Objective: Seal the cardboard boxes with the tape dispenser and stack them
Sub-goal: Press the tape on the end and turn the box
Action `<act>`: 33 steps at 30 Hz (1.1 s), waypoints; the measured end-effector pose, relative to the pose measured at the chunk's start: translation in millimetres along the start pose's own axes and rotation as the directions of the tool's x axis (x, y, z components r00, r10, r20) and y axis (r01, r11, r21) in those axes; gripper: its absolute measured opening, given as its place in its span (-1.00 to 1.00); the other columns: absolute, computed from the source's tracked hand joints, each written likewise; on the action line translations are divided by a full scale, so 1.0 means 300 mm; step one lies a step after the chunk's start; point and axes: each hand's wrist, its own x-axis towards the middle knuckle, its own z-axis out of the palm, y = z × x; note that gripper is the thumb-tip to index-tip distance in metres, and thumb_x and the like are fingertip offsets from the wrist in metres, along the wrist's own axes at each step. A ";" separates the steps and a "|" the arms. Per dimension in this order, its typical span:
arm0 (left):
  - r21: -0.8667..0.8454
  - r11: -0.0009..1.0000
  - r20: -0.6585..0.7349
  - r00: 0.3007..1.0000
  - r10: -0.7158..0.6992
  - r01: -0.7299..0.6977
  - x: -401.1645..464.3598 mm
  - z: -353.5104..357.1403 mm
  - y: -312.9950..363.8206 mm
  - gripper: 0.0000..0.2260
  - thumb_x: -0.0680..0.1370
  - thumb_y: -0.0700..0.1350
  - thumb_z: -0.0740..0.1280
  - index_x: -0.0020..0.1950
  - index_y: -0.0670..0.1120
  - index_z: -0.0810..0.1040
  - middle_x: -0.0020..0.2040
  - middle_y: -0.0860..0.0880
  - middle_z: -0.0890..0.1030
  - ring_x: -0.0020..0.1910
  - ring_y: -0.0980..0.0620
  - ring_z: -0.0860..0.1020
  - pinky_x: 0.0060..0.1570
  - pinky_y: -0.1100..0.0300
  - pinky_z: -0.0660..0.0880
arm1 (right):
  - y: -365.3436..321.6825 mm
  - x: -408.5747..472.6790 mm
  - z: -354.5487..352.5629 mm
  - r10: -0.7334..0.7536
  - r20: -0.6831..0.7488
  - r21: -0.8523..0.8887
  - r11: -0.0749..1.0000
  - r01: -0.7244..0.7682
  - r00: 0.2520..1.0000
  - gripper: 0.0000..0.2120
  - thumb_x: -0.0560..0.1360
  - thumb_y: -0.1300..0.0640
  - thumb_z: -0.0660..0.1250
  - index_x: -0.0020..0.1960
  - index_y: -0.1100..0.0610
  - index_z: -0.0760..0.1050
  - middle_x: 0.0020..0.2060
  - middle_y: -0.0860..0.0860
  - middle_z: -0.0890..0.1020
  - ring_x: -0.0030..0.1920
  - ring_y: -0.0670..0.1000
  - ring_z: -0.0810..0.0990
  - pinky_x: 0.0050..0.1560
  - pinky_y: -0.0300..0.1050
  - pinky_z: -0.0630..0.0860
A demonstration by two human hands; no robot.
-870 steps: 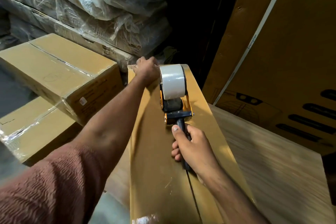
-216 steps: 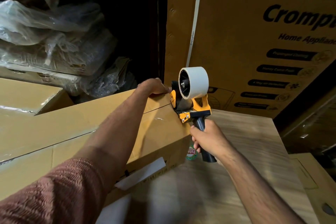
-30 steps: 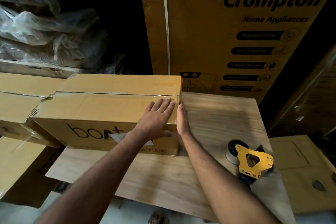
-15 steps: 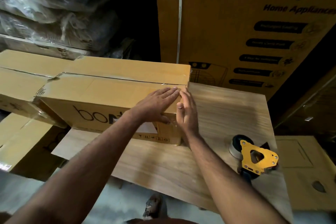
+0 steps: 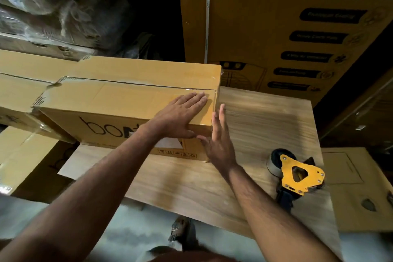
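A long brown cardboard box (image 5: 119, 100) with black lettering lies on the wooden board (image 5: 265, 117), its top seam covered with clear tape. My left hand (image 5: 180, 117) presses flat on the box's top near its right end, thumb down the front face. My right hand (image 5: 219, 140) is held flat with straight fingers against the box's right end. The yellow tape dispenser (image 5: 295, 174) lies on its side on the board to the right, apart from both hands.
A taped box (image 5: 23, 83) sits behind to the left, with another lower box (image 5: 19, 159) beneath it. A tall printed appliance carton (image 5: 276, 23) stands behind the board. Plastic-wrapped bundles (image 5: 53, 6) pile at the upper left. A flat carton (image 5: 359, 193) lies on the right.
My left hand has slid a little along the box top. My right hand has dropped lower along the box's right end. The dispenser has not moved on the board.
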 end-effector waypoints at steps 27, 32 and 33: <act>-0.253 0.950 -0.171 0.958 -0.232 0.185 0.130 -0.029 -0.045 -0.63 0.64 0.03 0.08 0.41 0.00 0.39 0.40 -0.03 0.44 0.34 -0.04 0.36 0.37 -0.01 0.34 | 0.046 0.648 -0.024 0.463 0.336 -0.339 0.872 -0.353 0.820 -0.38 0.67 -0.17 -0.02 0.58 0.21 0.12 0.60 0.10 0.08 0.60 0.06 -0.01 0.54 -0.01 0.02; -0.262 0.952 -0.213 0.952 -0.219 0.160 0.159 -0.033 -0.078 -0.71 0.65 0.00 0.06 0.31 0.04 0.44 0.29 0.02 0.46 0.23 0.01 0.37 0.29 0.03 0.36 | 0.076 0.724 0.009 0.491 0.318 -0.424 0.839 -0.342 0.811 -0.40 0.67 -0.13 0.04 0.58 0.22 0.14 0.59 0.13 0.12 0.60 0.09 0.01 0.53 0.00 0.07; -0.271 0.950 -0.229 0.948 -0.222 0.157 0.167 -0.034 -0.081 -0.73 0.66 -0.01 0.06 0.28 0.04 0.44 0.27 0.02 0.45 0.22 0.01 0.36 0.28 0.03 0.35 | 0.073 0.727 0.010 0.498 0.315 -0.427 0.835 -0.348 0.808 -0.41 0.68 -0.11 0.03 0.58 0.21 0.14 0.60 0.12 0.11 0.60 0.09 0.00 0.54 0.00 0.06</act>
